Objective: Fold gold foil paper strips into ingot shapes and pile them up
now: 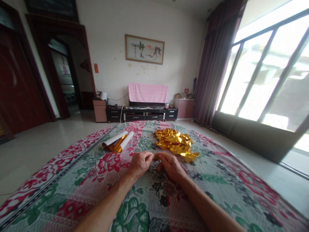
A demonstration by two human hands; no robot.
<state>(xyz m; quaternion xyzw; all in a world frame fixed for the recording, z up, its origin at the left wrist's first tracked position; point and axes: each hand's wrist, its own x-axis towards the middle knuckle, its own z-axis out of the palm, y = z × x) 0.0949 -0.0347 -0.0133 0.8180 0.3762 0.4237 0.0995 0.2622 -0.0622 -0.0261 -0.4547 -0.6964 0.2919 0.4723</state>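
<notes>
My left hand and my right hand meet above the table's middle, fingers pinched together. Between their fingertips shows a sliver of a small piece of gold foil paper; the fingers hide most of it. Just beyond my right hand lies a heap of folded, crumpled gold foil pieces, shiny and pointed at the edges. Farther left, past my left hand, rest curled sheets of foil paper, white on one side and gold on the other.
A flowered cloth covers the round-edged table. Beyond stands a low black cabinet carrying a pink-draped screen. Large windows and a purple curtain are on the right, a dark red door on the left.
</notes>
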